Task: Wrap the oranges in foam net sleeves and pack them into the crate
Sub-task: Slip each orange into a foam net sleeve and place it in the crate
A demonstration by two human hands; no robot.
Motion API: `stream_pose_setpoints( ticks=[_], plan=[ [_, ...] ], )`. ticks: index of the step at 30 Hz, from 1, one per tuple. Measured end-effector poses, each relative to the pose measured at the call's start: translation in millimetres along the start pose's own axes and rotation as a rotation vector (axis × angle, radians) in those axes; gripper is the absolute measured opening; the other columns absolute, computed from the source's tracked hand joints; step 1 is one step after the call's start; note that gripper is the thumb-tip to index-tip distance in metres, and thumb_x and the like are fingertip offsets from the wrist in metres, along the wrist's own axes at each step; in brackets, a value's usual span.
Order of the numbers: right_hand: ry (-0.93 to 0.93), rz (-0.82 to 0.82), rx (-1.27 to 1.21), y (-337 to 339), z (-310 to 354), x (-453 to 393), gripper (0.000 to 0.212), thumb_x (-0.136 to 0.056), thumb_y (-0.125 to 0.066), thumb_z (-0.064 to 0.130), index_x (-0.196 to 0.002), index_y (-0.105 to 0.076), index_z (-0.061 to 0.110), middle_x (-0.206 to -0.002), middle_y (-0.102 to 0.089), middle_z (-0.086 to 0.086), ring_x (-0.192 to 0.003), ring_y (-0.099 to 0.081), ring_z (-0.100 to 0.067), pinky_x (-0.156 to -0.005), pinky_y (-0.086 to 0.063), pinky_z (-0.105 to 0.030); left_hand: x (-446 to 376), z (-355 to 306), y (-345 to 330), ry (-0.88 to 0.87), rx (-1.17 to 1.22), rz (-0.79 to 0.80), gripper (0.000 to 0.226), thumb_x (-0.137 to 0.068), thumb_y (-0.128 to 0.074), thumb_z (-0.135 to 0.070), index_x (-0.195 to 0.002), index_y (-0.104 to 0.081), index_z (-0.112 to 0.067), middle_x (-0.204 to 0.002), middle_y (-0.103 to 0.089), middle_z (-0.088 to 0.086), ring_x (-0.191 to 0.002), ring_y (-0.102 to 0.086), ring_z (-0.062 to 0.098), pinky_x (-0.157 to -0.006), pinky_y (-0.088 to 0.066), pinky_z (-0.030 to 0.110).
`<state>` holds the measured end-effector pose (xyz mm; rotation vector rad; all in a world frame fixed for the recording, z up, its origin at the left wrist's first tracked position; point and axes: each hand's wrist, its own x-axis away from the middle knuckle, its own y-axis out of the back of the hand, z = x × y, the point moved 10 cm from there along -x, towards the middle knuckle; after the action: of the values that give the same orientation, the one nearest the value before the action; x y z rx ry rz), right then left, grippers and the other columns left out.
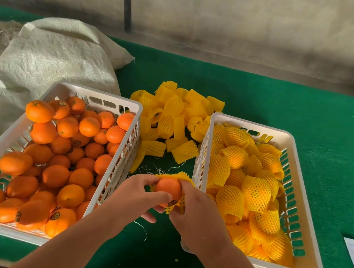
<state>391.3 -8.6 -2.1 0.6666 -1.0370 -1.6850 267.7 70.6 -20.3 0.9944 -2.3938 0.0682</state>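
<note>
a: head view, centre low in frame. left hand (pixel 137 194) and right hand (pixel 198 210) both curl fingers round one orange (pixel 169 190), which sits half inside a yellow foam sleeve (pixel 179 201) held between the two crates.

b: risks?

a: sleeve looks bunched on the far side and under the fruit. my guess: pull unevenly and the net tears or rides off, leaving skin bare. hands are off the table, so a slipped grip would drop the orange onto the green cloth (pixel 272 98).

b: counts?

a: two white crates. left crate (pixel 98 94) holds bare oranges, roughly forty showing, more hidden beneath. right crate (pixel 248 124), right of centre, holds wrapped ones, about twenty visible, layers overlap so not exact. loose sleeve pile (pixel 174 114) at frame centre, some two dozen, can't separate them all. one woven sack (pixel 49 59), upper left. one orange in hand.
</note>
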Motion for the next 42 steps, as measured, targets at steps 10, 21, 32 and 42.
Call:
stream_pose_setpoints(
  ticks=[10,21,32,42],
  plan=[
    [0.097,-0.216,0.095,33,40,21,0.054,-0.086,-0.08,0.046,-0.132,-0.063,0.023,-0.103,-0.076,0.011,-0.076,-0.074,-0.013,-0.069,-0.058,-0.018,19,-39,20,-0.347,-0.635,-0.465,0.072,-0.073,-0.053,-0.089,-0.12,-0.065,-0.036,-0.112,-0.06,-0.022,-0.091,-0.055,0.002,-0.074,-0.042,0.015],
    [0.192,-0.142,-0.059,37,58,26,0.051,-0.1,-0.052,0.057,-0.147,-0.046,0.038,-0.112,-0.06,0.022,-0.075,-0.06,-0.002,-0.063,-0.054,-0.009,34,-44,34,-0.33,-0.583,-0.587,0.079,-0.075,-0.053,-0.082,-0.127,-0.065,-0.023,-0.136,-0.055,-0.011,-0.109,-0.048,0.003,-0.077,-0.044,0.014],
    [-0.11,-0.048,-0.593,39,18,-2,0.116,-0.058,-0.061,0.099,-0.151,-0.001,0.066,-0.15,-0.034,0.029,-0.135,-0.041,0.004,-0.091,-0.045,-0.009,49,-58,22,-0.49,-0.653,-0.523,0.061,-0.08,-0.084,-0.047,-0.128,-0.059,-0.019,-0.143,-0.044,-0.013,-0.118,-0.05,0.007,-0.078,-0.057,0.019],
    [-0.156,-0.164,-0.492,30,9,-2,0.101,-0.071,-0.072,0.082,-0.149,-0.011,0.06,-0.125,-0.031,0.034,-0.104,-0.049,0.006,-0.06,-0.042,0.002,47,-58,-5,-0.534,-0.765,-0.46,0.067,-0.073,-0.083,-0.059,-0.124,-0.054,-0.026,-0.149,-0.038,-0.014,-0.12,-0.014,-0.016,-0.064,-0.017,-0.005]
  ],
)
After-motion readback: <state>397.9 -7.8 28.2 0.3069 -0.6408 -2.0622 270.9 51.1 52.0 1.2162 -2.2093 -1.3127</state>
